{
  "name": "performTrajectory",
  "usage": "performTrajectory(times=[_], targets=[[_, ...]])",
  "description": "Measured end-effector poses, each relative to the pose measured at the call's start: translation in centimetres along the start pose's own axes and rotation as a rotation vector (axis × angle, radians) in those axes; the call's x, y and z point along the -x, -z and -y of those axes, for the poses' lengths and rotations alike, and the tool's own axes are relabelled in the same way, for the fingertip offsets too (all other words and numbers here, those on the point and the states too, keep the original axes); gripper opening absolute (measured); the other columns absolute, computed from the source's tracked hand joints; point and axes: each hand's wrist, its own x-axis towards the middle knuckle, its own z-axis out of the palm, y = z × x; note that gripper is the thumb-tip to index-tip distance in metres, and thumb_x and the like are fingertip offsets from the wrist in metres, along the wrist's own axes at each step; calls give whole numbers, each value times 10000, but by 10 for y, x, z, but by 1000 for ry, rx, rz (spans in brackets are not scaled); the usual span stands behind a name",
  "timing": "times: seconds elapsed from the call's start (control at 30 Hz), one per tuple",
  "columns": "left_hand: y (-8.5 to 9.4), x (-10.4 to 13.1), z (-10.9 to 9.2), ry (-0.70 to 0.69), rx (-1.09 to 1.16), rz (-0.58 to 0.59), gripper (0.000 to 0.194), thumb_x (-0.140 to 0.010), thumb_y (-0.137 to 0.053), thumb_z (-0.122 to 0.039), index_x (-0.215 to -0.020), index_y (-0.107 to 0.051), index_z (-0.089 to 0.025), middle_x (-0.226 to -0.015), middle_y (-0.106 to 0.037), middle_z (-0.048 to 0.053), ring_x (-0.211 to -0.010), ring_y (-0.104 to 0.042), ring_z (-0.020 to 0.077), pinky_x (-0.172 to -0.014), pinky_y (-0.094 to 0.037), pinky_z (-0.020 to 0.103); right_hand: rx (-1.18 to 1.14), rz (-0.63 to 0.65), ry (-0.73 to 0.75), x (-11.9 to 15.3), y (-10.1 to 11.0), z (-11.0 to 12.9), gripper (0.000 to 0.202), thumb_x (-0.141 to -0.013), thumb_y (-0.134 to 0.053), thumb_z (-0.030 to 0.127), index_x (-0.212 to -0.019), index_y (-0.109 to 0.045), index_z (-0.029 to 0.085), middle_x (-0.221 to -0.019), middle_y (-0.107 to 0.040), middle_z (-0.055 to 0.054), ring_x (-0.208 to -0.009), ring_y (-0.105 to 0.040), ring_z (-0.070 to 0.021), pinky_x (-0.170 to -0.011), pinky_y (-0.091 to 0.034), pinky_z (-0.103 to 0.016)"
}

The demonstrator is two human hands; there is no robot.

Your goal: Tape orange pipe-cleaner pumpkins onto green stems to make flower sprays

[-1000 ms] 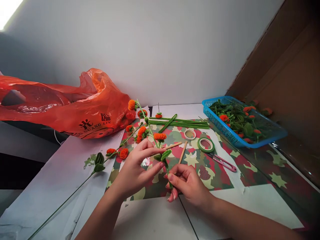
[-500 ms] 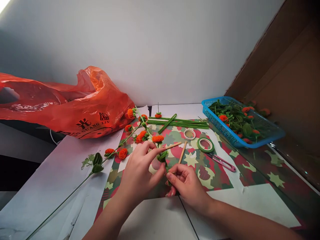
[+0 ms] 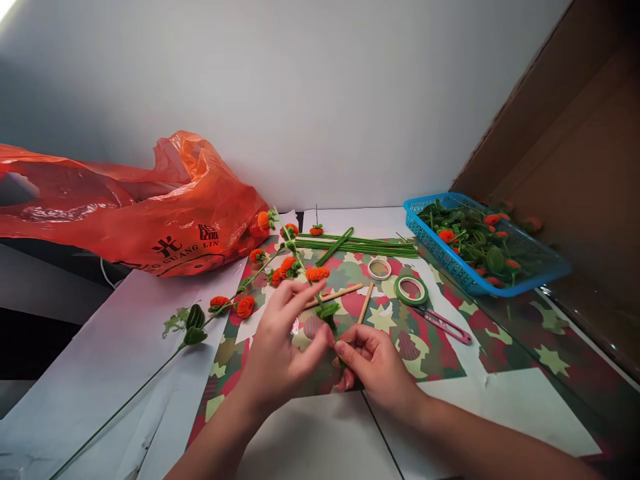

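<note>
A handmade flower branch with fuzzy orange blooms and a green stem rises between my hands and leans to the upper left. My right hand is closed, thumb and fingers pinching the lower stem just under a fuzzy green leaf. My left hand is beside the branch with its fingers spread. Its thumb tip reaches the stem close to my right thumb, and contact there is hard to make out. A second flower branch, with a long bare stem, lies to the left.
Two wooden sticks, a green tape roll, a white tape roll and pink-handled scissors lie on patterned paper. Green pipe cleaners lie behind. A blue basket stands right, an orange plastic bag left.
The branch has shifted slightly right at its top. My left fingers have lifted and curled a little beside it. My right hand keeps its pinch in nearly the same place.
</note>
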Motion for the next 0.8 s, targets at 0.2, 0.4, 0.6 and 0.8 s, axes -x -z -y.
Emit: performTrajectory(times=[0.2, 0.4, 0.6, 0.8], targets=[[-14, 9, 7, 157, 535, -583, 101, -757, -503, -198, -844, -463, -228, -789, -364, -9, -685, -368, 128, -641, -358, 264, -330, 116, -110, -5, 10, 6, 251, -706, -708, 346, -738, -566, 142, -577, -581, 44, -358, -416, -10, -426, -470, -179], [-42, 15, 5, 560, 904, -187, 108, -766, -553, -276, -825, -514, -194, -738, -496, -9, -674, -486, 116, -621, -424, 242, -477, 169, -180, -5, 14, 13, 199, -719, -709, 305, -749, -592, 147, -549, -543, 51, -364, -329, 3, -392, -388, -132], [-42, 11, -10, 755, 1117, 111, 236, -705, -657, -368, -726, -553, -158, -538, -536, -19, -433, -516, 114, -387, -428, 232, -341, 133, -58, -5, 9, 8, 239, -732, -685, 333, -668, -557, 142, -564, -567, 39, -368, -422, -22, -440, -458, -185], [-49, 13, -2, 738, 1214, 139, 225, -751, -624, -377, -803, -573, -165, -463, -496, -47, -338, -475, 80, -316, -341, 167, -264, 78, -84, 1, 6, 13, 220, -724, -689, 321, -681, -585, 132, -618, -609, 11, -505, -589, -88, -547, -484, -220]])
